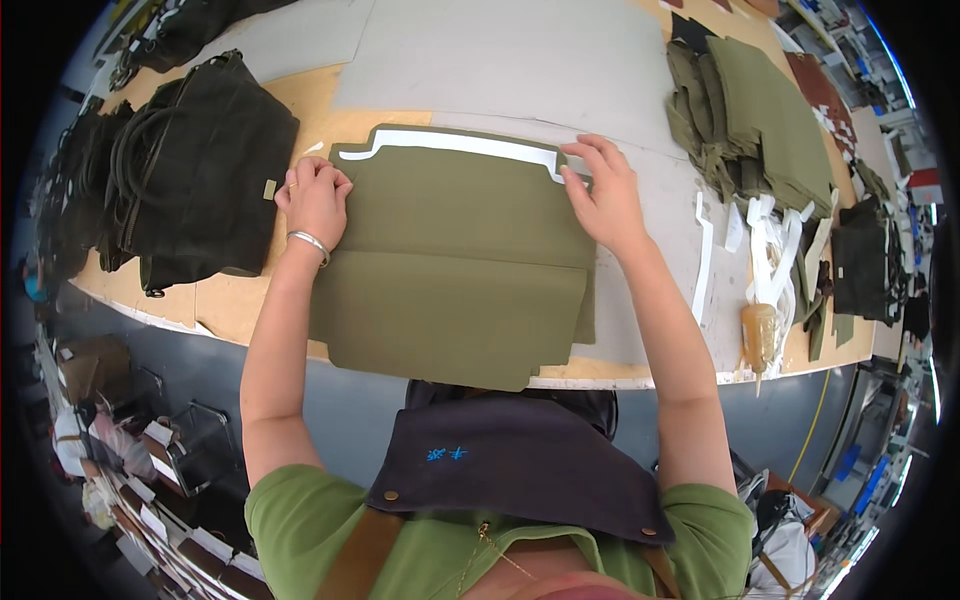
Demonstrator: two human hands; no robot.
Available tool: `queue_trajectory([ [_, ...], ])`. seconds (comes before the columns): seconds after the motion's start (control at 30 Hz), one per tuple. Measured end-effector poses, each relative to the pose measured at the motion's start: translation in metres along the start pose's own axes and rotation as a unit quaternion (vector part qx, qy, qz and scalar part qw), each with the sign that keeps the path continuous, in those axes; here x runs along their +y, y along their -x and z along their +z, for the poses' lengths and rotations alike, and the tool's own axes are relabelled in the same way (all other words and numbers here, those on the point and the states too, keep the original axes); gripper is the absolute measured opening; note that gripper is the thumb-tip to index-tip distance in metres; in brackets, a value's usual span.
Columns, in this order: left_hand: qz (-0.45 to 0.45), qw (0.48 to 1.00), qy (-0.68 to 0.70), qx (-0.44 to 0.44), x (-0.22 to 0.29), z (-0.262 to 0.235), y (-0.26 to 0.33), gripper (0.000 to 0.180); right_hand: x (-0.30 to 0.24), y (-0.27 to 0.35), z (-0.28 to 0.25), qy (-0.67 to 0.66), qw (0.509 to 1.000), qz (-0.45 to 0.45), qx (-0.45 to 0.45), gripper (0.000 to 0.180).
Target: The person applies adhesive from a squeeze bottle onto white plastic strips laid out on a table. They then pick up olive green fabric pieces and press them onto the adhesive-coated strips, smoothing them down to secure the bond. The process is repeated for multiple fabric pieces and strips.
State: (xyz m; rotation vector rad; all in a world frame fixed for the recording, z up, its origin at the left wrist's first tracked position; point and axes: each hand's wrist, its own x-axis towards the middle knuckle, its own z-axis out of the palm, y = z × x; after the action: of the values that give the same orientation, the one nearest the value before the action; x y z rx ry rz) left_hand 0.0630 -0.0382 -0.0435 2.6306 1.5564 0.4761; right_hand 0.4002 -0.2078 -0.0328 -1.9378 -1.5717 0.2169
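Note:
An olive-green fabric panel (450,215), with notched corners and a crease across its middle, lies flat before me and hangs slightly over the table's near edge. Along its far edge runs a white strip (455,143) whose ends bend down at the corners. My left hand (316,205), with a bangle at the wrist, is closed at the panel's far left corner, fingertips pinched on its edge. At the far right corner, my right hand (607,195) has thumb and fingers apart, the thumb touching near the strip's end. More olive fabric shows beneath the panel's right side.
Dark handbags (195,175) stand close on the left. To the right lie a stack of olive fabric pieces (765,120), a bunch of white strips (768,250) and an amber pointed bottle (758,335). Another dark bag (868,262) stands at the far right.

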Motion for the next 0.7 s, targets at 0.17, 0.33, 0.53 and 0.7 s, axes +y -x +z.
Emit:
queue_trajectory([
  [0.17,0.244,0.953,-0.015,0.18,0.006,-0.041,0.048,0.011,-0.036,-0.016,-0.016,-0.014,0.995,-0.1,0.03,0.033],
  [0.33,0.18,0.962,0.064,0.195,-0.001,-0.083,0.122,0.018,-0.075,0.021,-0.052,0.014,0.957,-0.271,-0.102,0.023],
  [0.53,0.133,0.958,0.21,0.141,0.068,-0.128,0.065,0.018,-0.099,0.146,-0.019,-0.06,0.944,-0.288,-0.149,0.014],
  [0.7,0.398,0.872,0.265,-0.106,0.25,-0.059,0.046,0.02,-0.088,0.194,-0.038,-0.172,0.962,-0.164,-0.138,0.019],
])
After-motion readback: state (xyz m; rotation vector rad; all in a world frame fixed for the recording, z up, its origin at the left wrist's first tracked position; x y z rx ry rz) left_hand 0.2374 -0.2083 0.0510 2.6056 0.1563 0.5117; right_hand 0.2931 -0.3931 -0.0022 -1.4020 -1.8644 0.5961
